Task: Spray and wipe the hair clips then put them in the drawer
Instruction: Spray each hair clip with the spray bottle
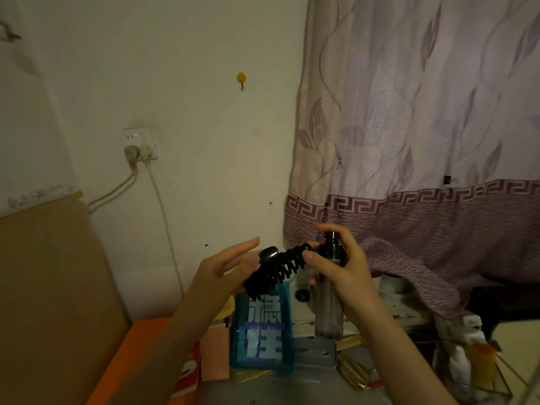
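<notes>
A long black claw hair clip (277, 268) with many curved teeth is held up in front of the wall. My left hand (230, 266) carries it from behind on straight fingers, its lower end against my palm. My right hand (339, 264) grips a clear spray bottle (328, 305) with a dark pump head, index finger on top of the pump. The nozzle sits right beside the clip's upper end. The drawer is out of sight.
Below the hands stand a blue pack with white characters (263, 331), an orange box (131, 361), pink cards, gold sachets (355, 372) and small bottles at the right. A brown board (49, 287) leans at the left. A purple curtain (423, 141) hangs at the right, wall socket cables at the left.
</notes>
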The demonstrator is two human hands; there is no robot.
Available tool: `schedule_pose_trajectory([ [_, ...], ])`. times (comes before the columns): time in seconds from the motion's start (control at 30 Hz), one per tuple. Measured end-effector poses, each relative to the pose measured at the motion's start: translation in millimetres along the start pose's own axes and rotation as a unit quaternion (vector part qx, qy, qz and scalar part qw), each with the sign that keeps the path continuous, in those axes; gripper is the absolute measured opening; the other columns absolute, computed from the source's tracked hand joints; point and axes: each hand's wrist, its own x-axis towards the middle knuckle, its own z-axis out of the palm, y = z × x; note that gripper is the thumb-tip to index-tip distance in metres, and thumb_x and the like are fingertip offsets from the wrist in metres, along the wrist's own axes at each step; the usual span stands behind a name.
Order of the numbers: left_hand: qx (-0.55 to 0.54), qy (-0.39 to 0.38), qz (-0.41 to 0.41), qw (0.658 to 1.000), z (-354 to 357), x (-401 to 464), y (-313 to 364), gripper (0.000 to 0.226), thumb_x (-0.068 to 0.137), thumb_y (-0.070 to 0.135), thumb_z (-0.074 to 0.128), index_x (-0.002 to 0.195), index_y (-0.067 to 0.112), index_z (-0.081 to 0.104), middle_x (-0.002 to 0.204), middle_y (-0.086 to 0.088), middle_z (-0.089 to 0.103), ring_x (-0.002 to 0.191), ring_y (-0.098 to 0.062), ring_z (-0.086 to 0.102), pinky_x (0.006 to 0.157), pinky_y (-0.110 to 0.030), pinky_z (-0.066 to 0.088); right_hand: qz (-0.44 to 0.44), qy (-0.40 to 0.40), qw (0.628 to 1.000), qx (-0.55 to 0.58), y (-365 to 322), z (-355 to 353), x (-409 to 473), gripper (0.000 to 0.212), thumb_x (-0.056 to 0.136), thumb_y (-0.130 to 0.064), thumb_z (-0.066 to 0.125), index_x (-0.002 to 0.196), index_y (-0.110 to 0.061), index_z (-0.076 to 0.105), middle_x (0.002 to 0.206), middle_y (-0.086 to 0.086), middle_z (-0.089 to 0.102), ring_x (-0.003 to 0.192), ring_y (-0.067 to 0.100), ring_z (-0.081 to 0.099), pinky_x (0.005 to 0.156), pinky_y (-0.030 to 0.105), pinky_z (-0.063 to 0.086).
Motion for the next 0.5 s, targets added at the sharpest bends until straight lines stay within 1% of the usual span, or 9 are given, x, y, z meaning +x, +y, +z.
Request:
schedule_pose_trajectory([
  [0.07,0.009,-0.004,0.025,1.0,-1.0,-0.5,1.1,0.051,0.065,0.031,0.069,0.116,0.031,0.06,0.112,0.01,0.068,0.098,-0.007,0.068,0.072,-0.019,0.055,0.013,0.02,1.0,0.008,3.1,1.0,1.5,0.04,0.076,-0.006,0.074,0.109,-0.022,0.059,0.084,-0.006,0.072,0.075,0.014,0.068,0.054,0.028,0.054],
  [0.13,0.027,-0.022,0.043,0.998,-1.6,-1.7,1.1,0.062,0.057,0.026,0.077,0.117,0.03,0.059,0.11,0.017,0.069,0.1,-0.005,0.067,0.073,-0.016,0.054,0.03,0.045,0.998,0.021,5.0,2.6,2.8,0.039,0.075,-0.006,0.074,0.108,-0.021,0.06,0.079,-0.007,0.071,0.073,0.015,0.07,0.052,0.028,0.054],
  [0.17,0.051,-0.032,0.056,0.997,-1.7,-2.3,0.7,0.066,0.056,0.024,0.08,0.118,0.029,0.058,0.11,0.021,0.068,0.103,-0.004,0.066,0.077,-0.015,0.053,0.038,0.058,0.997,0.028,5.8,3.4,3.2,0.039,0.075,-0.007,0.075,0.108,-0.021,0.06,0.079,-0.006,0.07,0.073,0.015,0.07,0.052,0.028,0.054],
  [0.2,0.08,-0.038,0.072,0.993,-1.6,-2.6,0.2,0.068,0.057,0.022,0.081,0.12,0.027,0.058,0.111,0.022,0.068,0.106,-0.002,0.064,0.081,-0.014,0.052,0.046,0.069,0.996,0.033,6.3,4.6,3.4,0.038,0.075,-0.007,0.075,0.108,-0.02,0.061,0.083,-0.003,0.069,0.074,0.016,0.071,0.052,0.028,0.054],
  [0.23,0.104,-0.037,0.089,0.99,-1.4,-2.7,-0.2,0.068,0.058,0.021,0.081,0.122,0.024,0.057,0.114,0.019,0.067,0.108,0.0,0.063,0.085,-0.013,0.05,0.054,0.077,0.995,0.04,6.5,6.1,3.6,0.038,0.075,-0.007,0.075,0.109,-0.019,0.061,0.089,0.002,0.067,0.074,0.017,0.071,0.052,0.029,0.054],
  [0.3,0.132,-0.028,0.116,0.984,-0.8,-1.9,-0.3,0.067,0.061,0.02,0.079,0.124,0.018,0.058,0.119,0.009,0.065,0.109,-0.002,0.062,0.09,-0.016,0.049,0.068,0.09,0.992,0.058,6.6,9.1,3.9,0.038,0.075,-0.007,0.075,0.109,-0.017,0.061,0.095,0.008,0.064,0.071,0.016,0.071,0.051,0.028,0.054],
  [0.37,0.142,-0.011,0.137,0.98,-0.3,-0.9,-0.1,0.06,0.064,0.02,0.077,0.121,0.016,0.06,0.116,0.004,0.067,0.107,-0.005,0.064,0.092,-0.019,0.05,0.085,0.101,0.988,0.085,5.9,11.8,4.6,0.038,0.076,-0.006,0.075,0.109,-0.015,0.06,0.096,0.009,0.063,0.067,0.016,0.07,0.05,0.027,0.053],
  [0.43,0.145,0.013,0.149,0.978,-0.5,0.2,0.7,0.052,0.066,0.019,0.076,0.116,0.02,0.063,0.111,0.006,0.069,0.103,-0.003,0.065,0.092,-0.019,0.05,0.099,0.105,0.985,0.097,4.6,13.4,4.8,0.037,0.076,-0.005,0.075,0.11,-0.014,0.06,0.098,0.012,0.063,0.066,0.018,0.071,0.048,0.026,0.053],
  [0.5,0.149,0.029,0.156,0.976,-1.5,1.3,2.0,0.049,0.067,0.015,0.076,0.114,0.023,0.063,0.108,0.009,0.069,0.101,-0.002,0.066,0.09,-0.019,0.051,0.112,0.101,0.983,0.102,3.6,14.4,4.5,0.038,0.077,-0.006,0.075,0.11,-0.014,0.059,0.104,0.015,0.063,0.071,0.025,0.072,0.047,0.026,0.052],
])
